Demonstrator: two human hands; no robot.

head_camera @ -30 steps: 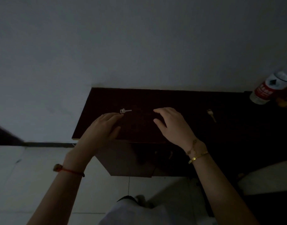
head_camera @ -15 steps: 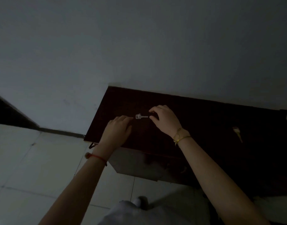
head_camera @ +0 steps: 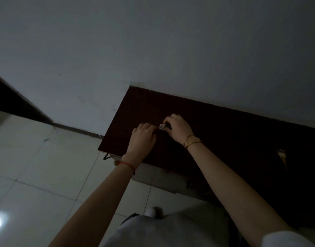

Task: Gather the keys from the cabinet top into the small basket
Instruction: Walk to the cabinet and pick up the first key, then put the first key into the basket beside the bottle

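Observation:
A small silver key (head_camera: 162, 126) lies near the left end of the dark brown cabinet top (head_camera: 135, 111). My right hand (head_camera: 178, 128) pinches its shaft between the fingertips, so only the square head shows. My left hand (head_camera: 144, 138) rests flat on the cabinet top just left of the key, fingertips almost touching its head. A second, brass-coloured key (head_camera: 282, 156) lies alone on the cabinet top far to the right. No basket is in view.
The cabinet stands against a pale wall (head_camera: 153, 41). Light floor tiles (head_camera: 37, 166) spread to the left and below, with a dark skirting along the wall. My shoe (head_camera: 154, 212) shows near the cabinet front.
The view swung left, and the bottle at the right left the frame. My right hand moved left onto the silver key and closed on its shaft. My left hand stayed beside it.

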